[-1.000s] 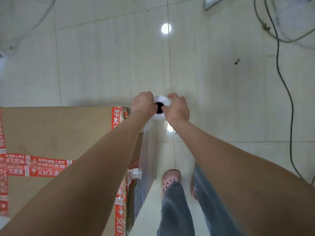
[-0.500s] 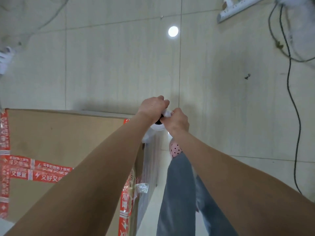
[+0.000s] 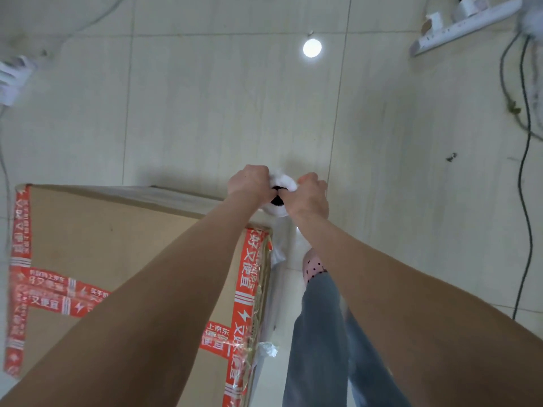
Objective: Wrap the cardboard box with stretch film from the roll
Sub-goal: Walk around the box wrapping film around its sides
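Mid-wrap, we held the roll just off the far corner of the cardboard box, fingers of left hand and right hand clamped round its top; next, we judged, a taut pull round that corner.

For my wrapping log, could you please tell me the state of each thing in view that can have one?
cardboard box: closed, sealed with red tape, film on its right side.
film roll: upright beside the box's far corner, held at its top.
left hand: grips the roll.
right hand: grips the roll.
power strip: plugs inserted.
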Demonstrator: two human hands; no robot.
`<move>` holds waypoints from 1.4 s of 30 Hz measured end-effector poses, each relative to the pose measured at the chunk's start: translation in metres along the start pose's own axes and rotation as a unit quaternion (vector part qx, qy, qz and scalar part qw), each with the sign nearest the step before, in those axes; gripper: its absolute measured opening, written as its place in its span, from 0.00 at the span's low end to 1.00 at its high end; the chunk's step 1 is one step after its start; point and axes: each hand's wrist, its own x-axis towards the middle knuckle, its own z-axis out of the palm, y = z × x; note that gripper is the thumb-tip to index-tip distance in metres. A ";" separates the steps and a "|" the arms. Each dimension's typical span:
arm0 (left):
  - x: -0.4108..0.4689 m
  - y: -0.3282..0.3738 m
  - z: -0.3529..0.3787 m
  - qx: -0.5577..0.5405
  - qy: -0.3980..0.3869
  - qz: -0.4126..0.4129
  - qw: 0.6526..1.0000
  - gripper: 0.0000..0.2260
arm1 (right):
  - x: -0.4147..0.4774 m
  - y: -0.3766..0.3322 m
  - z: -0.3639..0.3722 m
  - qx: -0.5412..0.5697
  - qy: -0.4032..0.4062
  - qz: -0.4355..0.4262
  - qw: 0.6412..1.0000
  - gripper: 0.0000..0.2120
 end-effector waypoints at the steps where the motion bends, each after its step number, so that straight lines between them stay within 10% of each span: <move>1: 0.001 -0.001 -0.001 0.006 -0.005 0.001 1.000 0.09 | 0.001 -0.001 0.000 -0.010 -0.015 0.020 1.000 0.21; 9: 0.014 0.004 -0.010 0.118 0.050 0.174 0.976 0.09 | 0.007 -0.020 0.006 -0.100 0.019 -0.066 0.993 0.09; 16: 0.033 -0.027 -0.021 -0.008 0.034 0.055 0.998 0.05 | 0.021 -0.055 0.017 -0.142 0.041 -0.160 0.976 0.09; 24: 0.039 -0.049 -0.022 -0.135 0.035 -0.055 0.989 0.15 | 0.031 -0.073 0.021 -0.117 -0.002 -0.034 0.992 0.21; 33: 0.046 -0.053 -0.037 -0.099 0.051 0.011 0.994 0.12 | 0.046 -0.102 0.028 -0.232 -0.029 -0.152 0.960 0.14; 42: 0.046 -0.090 -0.053 -0.219 0.054 -0.121 0.967 0.07 | 0.052 -0.146 0.047 -0.264 -0.076 -0.238 0.932 0.17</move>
